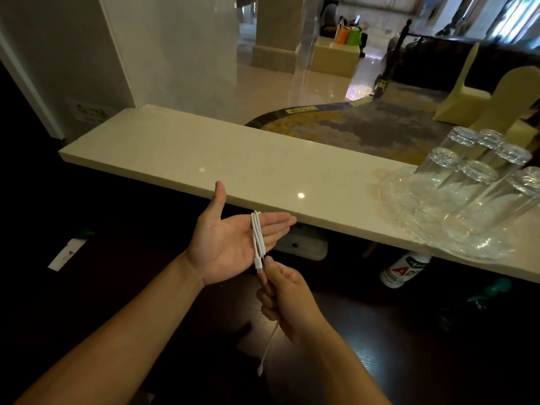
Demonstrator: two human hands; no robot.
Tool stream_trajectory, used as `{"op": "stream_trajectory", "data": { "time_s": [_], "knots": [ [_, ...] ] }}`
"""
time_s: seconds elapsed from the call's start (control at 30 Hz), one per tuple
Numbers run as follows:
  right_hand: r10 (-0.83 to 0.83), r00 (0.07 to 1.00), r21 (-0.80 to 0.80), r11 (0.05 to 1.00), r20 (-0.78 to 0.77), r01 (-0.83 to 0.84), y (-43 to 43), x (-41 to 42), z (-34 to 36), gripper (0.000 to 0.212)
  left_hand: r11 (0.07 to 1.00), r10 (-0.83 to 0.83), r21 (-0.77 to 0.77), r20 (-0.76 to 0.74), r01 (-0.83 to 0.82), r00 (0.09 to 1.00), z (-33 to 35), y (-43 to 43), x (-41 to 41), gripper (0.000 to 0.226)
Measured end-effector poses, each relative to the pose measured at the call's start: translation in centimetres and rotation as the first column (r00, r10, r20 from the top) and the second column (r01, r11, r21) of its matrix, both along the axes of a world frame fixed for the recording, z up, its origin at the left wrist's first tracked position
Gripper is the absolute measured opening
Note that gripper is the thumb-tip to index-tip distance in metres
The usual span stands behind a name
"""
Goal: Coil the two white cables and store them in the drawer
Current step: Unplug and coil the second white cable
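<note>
The right hand (pixel 287 299) is closed, pinching the cable (pixel 257 239) near its plug, a loose end hanging below the fist. The cable's loops lie wrapped around the fingers (pixel 277 226) of the left hand (pixel 230 244), held flat and palm up just below the counter (pixel 222 159). Upturned glasses (pixel 473 182) stand on a tray (pixel 409 217) to the right.

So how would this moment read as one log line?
left hand: open, white cable looped over fingers | right hand: gripping cable tail | drawer: unseen

The surface (pixel 204 159) was pale polished stone, glossy with light spots. The cable (pixel 257 235) looked like smooth white plastic. The tumblers (pixel 479 182) and tray (pixel 409 206) were clear glass.
</note>
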State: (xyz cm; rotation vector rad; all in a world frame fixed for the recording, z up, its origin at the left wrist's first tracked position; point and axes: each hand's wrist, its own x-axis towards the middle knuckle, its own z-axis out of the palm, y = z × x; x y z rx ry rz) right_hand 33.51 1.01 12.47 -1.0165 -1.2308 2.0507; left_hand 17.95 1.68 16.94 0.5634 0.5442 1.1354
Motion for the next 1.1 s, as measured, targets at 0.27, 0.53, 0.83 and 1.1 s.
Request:
{"op": "stream_trajectory", "data": {
  "time_s": [0.27, 0.53, 0.83, 1.1],
  "knots": [
    [0.055, 0.838, 0.565, 0.714, 0.543, -0.413, -0.8, 2.5, 3.6, 0.038, 0.999, 0.030, -0.003, -0.435, -0.034, 0.900, -1.8, 0.3, -1.0, 0.110],
    [-0.004, 0.719, 0.688, 0.296, 0.695, -0.663, 4.3, 3.6, 13.3, 0.031, 0.963, -0.206, 0.071, -0.422, 0.259, 0.883, -1.3, -0.4, 1.6, 0.111],
    [0.435, 0.856, 0.515, 0.685, 0.277, -0.515, 11.6, 1.4, 9.8, 0.033, 0.911, -0.355, 0.188, -0.095, 0.367, 0.930, 2.3, -2.2, 2.8, 0.118],
    [0.208, 0.919, -0.026, 0.973, -0.335, -0.230, 6.0, -0.7, 0.2, 0.017, 0.965, -0.152, 0.224, 0.070, 0.133, 0.986, 3.2, -1.8, 1.6, 0.117]
  ]
}}
